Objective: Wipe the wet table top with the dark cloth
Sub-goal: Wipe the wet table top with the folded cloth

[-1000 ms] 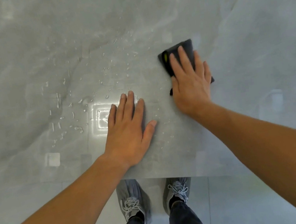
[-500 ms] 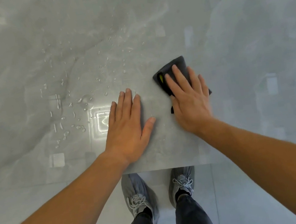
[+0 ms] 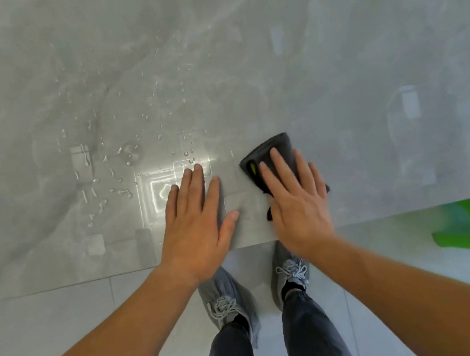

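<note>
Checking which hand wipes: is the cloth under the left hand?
No, the cloth lies under the right hand; the left hand rests flat on bare table.

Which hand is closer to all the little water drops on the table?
Left. The left hand lies flat right beside the water drops; the right hand presses the dark cloth farther to their right.

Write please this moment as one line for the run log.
step: wiping | right hand: flat on dark cloth | left hand: flat on table top | water drops: remain left of hands
</note>
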Motion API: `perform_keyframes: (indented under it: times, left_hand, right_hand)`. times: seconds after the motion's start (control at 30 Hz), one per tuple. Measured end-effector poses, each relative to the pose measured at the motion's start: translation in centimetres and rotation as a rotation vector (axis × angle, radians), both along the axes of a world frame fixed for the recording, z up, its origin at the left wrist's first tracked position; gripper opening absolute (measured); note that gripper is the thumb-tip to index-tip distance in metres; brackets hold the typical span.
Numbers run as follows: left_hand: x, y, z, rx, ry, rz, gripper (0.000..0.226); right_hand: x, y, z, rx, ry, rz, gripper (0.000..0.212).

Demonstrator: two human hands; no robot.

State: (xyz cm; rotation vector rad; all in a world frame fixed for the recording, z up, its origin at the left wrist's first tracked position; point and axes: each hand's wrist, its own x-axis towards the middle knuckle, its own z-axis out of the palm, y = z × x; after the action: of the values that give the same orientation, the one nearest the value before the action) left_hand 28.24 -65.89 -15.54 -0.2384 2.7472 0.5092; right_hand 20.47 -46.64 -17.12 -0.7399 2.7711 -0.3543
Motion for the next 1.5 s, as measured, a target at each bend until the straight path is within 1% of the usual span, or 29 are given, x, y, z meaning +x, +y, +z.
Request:
perform_keyframes:
  times: [0.07, 0.13, 0.17, 0.2, 0.23, 0.3, 0.37, 0.4, 0.43, 0.47, 0.5, 0.6, 0.63, 0.67, 0.7, 0.8, 0.83, 0.87, 0.9, 0.93, 1.07, 1.17, 1.2, 1.23, 1.33, 1.37, 1.4, 1.43, 1.5]
  left_hand:
    - [0.1, 0.0, 0.1, 0.011, 0.003, -0.003, 0.074]
    - [0.1, -0.2, 0.2, 0.019, 0.002, -0.015, 0.076]
    - [0.1, -0.3, 0.3, 0.018, -0.008, -0.025, 0.077]
    - [0.2, -0.5, 0.3, 0.014, -0.022, -0.036, 0.077]
    - [0.3, -0.6, 0.3, 0.007, -0.033, -0.046, 0.076]
    - [0.3, -0.9, 0.3, -0.002, -0.043, -0.062, 0.077]
    - [0.3, -1.1, 0.3, -0.005, -0.042, -0.073, 0.078]
    - [0.3, -1.1, 0.2, -0.005, -0.034, -0.076, 0.078]
    - [0.3, -1.2, 0.3, -0.004, -0.026, -0.080, 0.078]
    - [0.4, -1.1, 0.3, -0.003, -0.021, -0.083, 0.078]
    - [0.5, -1.1, 0.3, -0.004, -0.018, -0.086, 0.078]
    - [0.5, -1.3, 0.4, -0.011, -0.002, -0.092, 0.075]
    - [0.6, -1.5, 0.4, -0.013, 0.008, -0.087, 0.074]
    - [0.9, -1.7, 0.3, -0.014, 0.015, -0.076, 0.074]
    - [1.3, -1.9, 0.3, -0.012, 0.011, -0.068, 0.075]
    - [2.8, -2.1, 0.3, -0.008, -0.009, -0.051, 0.074]
    - [3.1, -2.3, 0.3, -0.010, -0.005, -0.044, 0.073]
    - [3.4, -2.6, 0.4, -0.014, -0.003, -0.041, 0.073]
    - [3.6, -2.9, 0.3, -0.019, -0.005, -0.040, 0.073]
    - [3.8, -3.2, 0.3, -0.022, -0.006, -0.034, 0.073]
    - [3.8, -4.5, 0.4, -0.034, 0.016, 0.048, 0.075]
    - [2.6, -6.0, 0.5, -0.027, 0.029, 0.107, 0.079]
    - [2.1, -6.5, 0.5, -0.027, 0.027, 0.115, 0.080]
    - [1.6, -7.1, 0.4, -0.032, 0.021, 0.115, 0.080]
    - [0.7, -8.3, 0.1, -0.048, 0.012, 0.105, 0.077]
    - [0.5, -8.5, 0.0, -0.050, 0.009, 0.106, 0.075]
    - [0.5, -8.6, -0.1, -0.051, 0.005, 0.110, 0.074]
    - [0.5, -8.6, -0.1, -0.050, 0.003, 0.116, 0.073]
    - [0.4, -8.7, -0.1, -0.042, 0.001, 0.130, 0.070]
  right_hand:
    - [2.5, 1.5, 0.3, 0.036, -0.005, 0.191, 0.063]
    - [1.6, 3.4, 0.3, 0.073, 0.005, 0.370, 0.063]
    - [0.7, 4.3, 0.1, 0.081, 0.016, 0.412, 0.063]
    - [-0.2, 5.1, -0.1, 0.080, 0.025, 0.391, 0.061]
    - [-1.0, 5.9, -0.2, 0.064, 0.024, 0.302, 0.059]
    - [-1.8, 7.0, -0.1, 0.017, 0.013, 0.033, 0.056]
    - [-0.9, 6.1, 0.0, -0.002, 0.007, -0.190, 0.056]
    - [0.1, 5.0, 0.1, 0.003, 0.010, -0.260, 0.057]
    - [1.4, 3.9, 0.1, 0.017, 0.010, -0.278, 0.059]
    - [2.8, 3.0, 0.2, 0.032, 0.010, -0.233, 0.062]
    - [4.1, 2.5, 0.1, 0.043, 0.007, -0.133, 0.065]
    - [4.4, 3.8, 0.0, 0.066, 0.000, 0.225, 0.065]
    - [3.3, 4.6, 0.1, 0.069, 0.009, 0.282, 0.064]
    - [2.2, 5.4, 0.0, 0.065, 0.023, 0.278, 0.064]
    - [1.2, 6.0, -0.1, 0.054, 0.020, 0.196, 0.064]
    - [0.3, 6.6, 0.3, 0.034, -0.031, -0.292, 0.059]
    - [0.5, 6.0, 0.3, 0.039, -0.027, -0.381, 0.059]
    - [1.1, 5.0, 0.3, 0.041, -0.026, -0.411, 0.059]
    - [2.0, 3.9, 0.4, 0.039, -0.027, -0.385, 0.060]
    - [3.1, 2.7, 0.5, 0.033, -0.025, -0.307, 0.060]
    - [7.5, -1.8, 0.5, 0.035, -0.024, 0.164, 0.065]
    - [5.2, -3.9, 0.3, 0.042, 0.000, 0.378, 0.063]
    - [3.6, -4.4, 0.2, 0.040, 0.012, 0.390, 0.062]
    - [2.0, -4.9, 0.1, 0.038, 0.005, 0.355, 0.062]
    - [-0.9, -6.5, 0.1, 0.038, -0.012, 0.113, 0.063]
    - [-0.5, -7.0, 0.1, 0.038, 0.000, 0.082, 0.064]
    - [0.5, -7.2, 0.1, 0.037, 0.017, 0.105, 0.064]
    - [1.7, -7.0, 0.1, 0.034, 0.024, 0.175, 0.064]
    - [3.9, -6.0, 0.0, 0.041, 0.021, 0.365, 0.064]
